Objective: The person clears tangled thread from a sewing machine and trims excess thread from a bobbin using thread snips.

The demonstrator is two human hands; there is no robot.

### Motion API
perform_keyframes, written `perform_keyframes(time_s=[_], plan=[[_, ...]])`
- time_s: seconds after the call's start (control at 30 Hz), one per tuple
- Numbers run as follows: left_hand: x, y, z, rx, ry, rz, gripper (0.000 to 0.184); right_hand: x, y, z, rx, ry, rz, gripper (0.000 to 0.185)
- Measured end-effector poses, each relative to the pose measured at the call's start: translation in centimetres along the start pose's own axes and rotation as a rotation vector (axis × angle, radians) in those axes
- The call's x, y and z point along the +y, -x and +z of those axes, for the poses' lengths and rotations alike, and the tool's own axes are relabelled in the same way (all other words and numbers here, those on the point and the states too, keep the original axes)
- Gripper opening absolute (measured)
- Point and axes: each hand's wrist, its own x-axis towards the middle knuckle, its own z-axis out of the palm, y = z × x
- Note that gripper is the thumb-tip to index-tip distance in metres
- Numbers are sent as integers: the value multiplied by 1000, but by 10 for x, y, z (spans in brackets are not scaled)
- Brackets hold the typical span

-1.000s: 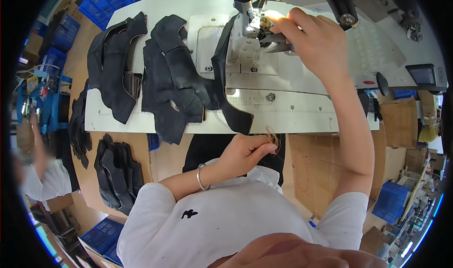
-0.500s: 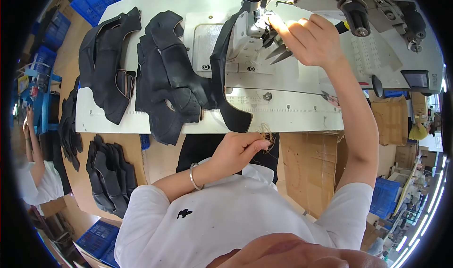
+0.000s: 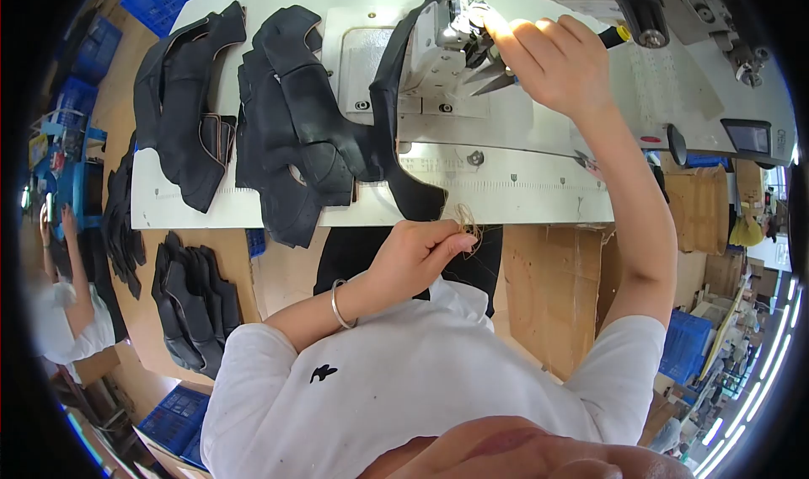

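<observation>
Right, head view, only one running; places are relative to the machine head point(image 3: 447, 32). Right hand point(image 3: 556, 64) is the closer of the two, just right of the machine head with the fingertips up by the lit needle area. Its fingers are curled round scissors point(image 3: 495, 81), handle sticking out past the knuckles. Thumb and index gap isn't readable; can't tell if they pinch anything as well.

Scissors: long axis slants from the handle, well right of the machine head, down to the tips just on its near-right side. Blades slightly parted, tips toward the wearer's side of the fingertips, off left. Right forearm reaches up and leftward from a bent elbow, wrist roughly in line, back of hand up.

Left hand point(image 3: 421, 251) sits well apart on the near side of the machine head, beyond the edge of the counter point(image 3: 531, 201). Fingers folded, thumb against index, no gap, pinching a thread tangle point(image 3: 468, 226). Forearm crosses the torso, bracelet point(image 3: 339, 304) at the wrist.

Narrow dark piece point(image 3: 386, 100) runs lengthwise along the machine head's left, lower end curving toward the left hand. Dark padded pieces point(image 3: 316, 125) lie further left.
</observation>
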Motion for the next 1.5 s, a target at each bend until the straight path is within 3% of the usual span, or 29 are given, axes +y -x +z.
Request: perform_keyframes(time_s=[0.17,0.37,0.47,0.57,0.77,0.87,1.27,1.37,1.47,1.5], plan=[[7,1,-5,-4,-4,-69,26,-6,-3,-4,-60,63,46,14],[6,4,-9,-18,-39,-61,26,3,-4,-12,-117,53,-90,20],[-2,8,-10,14,-27,-73,26,-1,4,-4,-44,17,-72,20],[-5,10,-12,53,-16,-72,27,-3,1,-9,-133,-70,67,20],[0,10,-20,43,-40,-96,25,-21,-15,-41,-350,-312,739,25],[0,9,-21,36,-37,-96,23,-29,-9,-59,-508,-306,745,28],[2,9,-19,3,-43,-32,21,-18,-33,-68,-530,-276,631,23],[-1,10,-19,3,-34,-37,21,-16,-38,-70,-722,-185,593,24],[-3,11,-18,7,-25,-17,20,-28,-50,-68,-817,-165,757,25],[-3,11,-19,2,-25,-21,20,-34,-45,-64,-749,-155,752,25]])
